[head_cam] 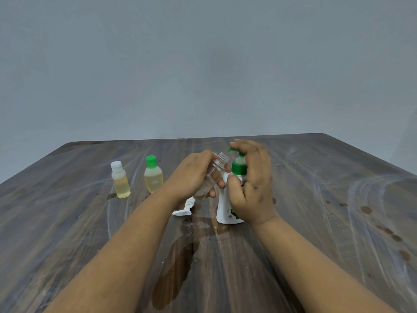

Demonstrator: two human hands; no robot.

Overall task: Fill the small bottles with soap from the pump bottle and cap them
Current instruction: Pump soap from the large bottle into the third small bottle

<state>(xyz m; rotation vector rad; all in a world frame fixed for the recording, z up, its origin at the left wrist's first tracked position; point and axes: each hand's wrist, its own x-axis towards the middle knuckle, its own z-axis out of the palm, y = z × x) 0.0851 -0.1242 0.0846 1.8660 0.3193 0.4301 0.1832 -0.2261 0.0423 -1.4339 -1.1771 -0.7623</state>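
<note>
Holding the uncapped clear small bottle (pixel 216 170) tilted under the spout, my left hand (pixel 191 177) wraps its light, thin, likely slippery body; grip mid-body, gently. My right hand (pixel 252 177) clasps the pump bottle (pixel 225 206) upright on the surface (pixel 316 199), fingers over the pump head.

One head-worn, wide-angle view looks forward and down over the tabletop (pixel 316 199) (wall filling the upper half), close above both forearms.
</note>
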